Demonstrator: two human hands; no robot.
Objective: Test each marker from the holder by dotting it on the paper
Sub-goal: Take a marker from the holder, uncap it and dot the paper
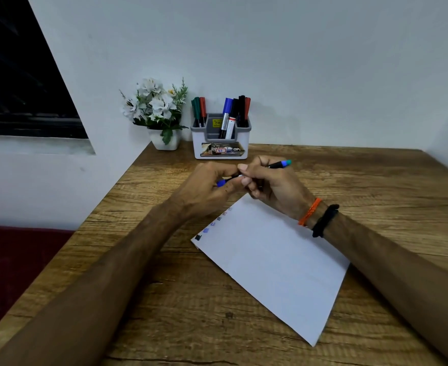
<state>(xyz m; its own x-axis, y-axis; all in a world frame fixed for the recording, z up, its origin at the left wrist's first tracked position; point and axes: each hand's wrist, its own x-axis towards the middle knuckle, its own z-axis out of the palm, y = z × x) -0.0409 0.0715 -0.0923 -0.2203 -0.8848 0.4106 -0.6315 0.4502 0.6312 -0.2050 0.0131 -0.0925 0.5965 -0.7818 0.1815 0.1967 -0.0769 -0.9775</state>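
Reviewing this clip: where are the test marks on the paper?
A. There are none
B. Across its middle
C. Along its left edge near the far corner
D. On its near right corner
C: small dots run along the left edge of the paper, the rest blank.

Most of the blue marker [279,164] is buried inside the right hand [269,183]; only its rear end sticks out past the knuckles. The blue cap [220,183] shows as a sliver under the curled fingers of the left hand [208,187], and whether cap and marker tip touch cannot be told. The dots [212,224] along the paper's [270,262] far-left edge are smeared and too small to count. Print on the holder's [221,140] labels is unreadable. Both forearms run off the bottom edge.
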